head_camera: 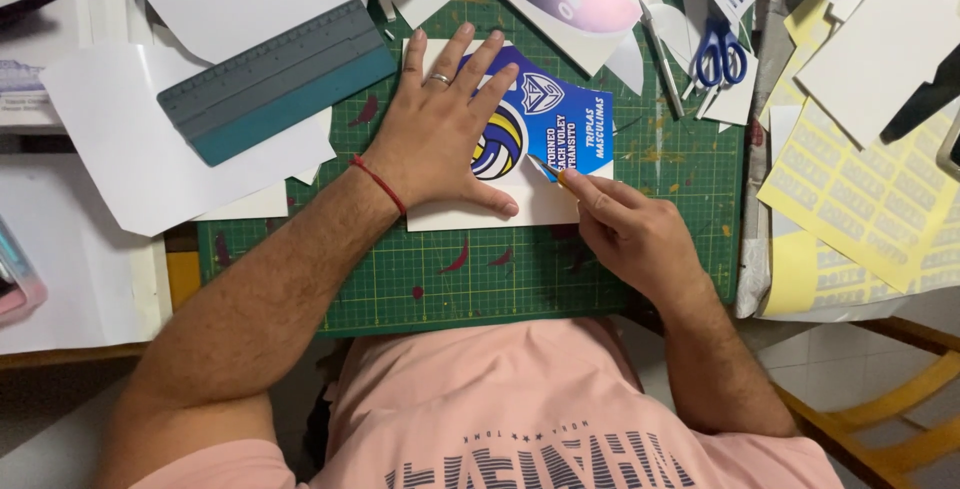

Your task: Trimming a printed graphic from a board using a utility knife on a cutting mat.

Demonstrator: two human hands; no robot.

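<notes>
I'm looking down at the green cutting mat [640, 249] and the risk is jumping out at me right away: the blade tip of the craft knife [546, 169] is sitting very near the thumb of the left hand [435, 139]. If that knife is slipping toward the left, I'm judging it could be catching the thumb, since the thumb is lying just beside the cut line. The other worry is the printed sheet [555, 114] sliding under the pressure; if the palm is easing off, the cut could be wandering into the blue artwork.

Now the hands. The left hand is lying flat and spread wide, all 5 fingers splayed, pressing down on the printed sheet, which is resting on the mat in the middle of the surface. It is gripping nothing, just pinning the paper. The right hand [630, 229] is curled tight around the craft knife, pinching it like a pen, with the tip touching the sheet near the ball picture.

Around them I'm seeing a grey squeegee [280, 79] up left on loose white paper [130, 149], blue scissors [720, 54] up right, and yellow label sheets [870, 199] well apart at the right edge.
</notes>
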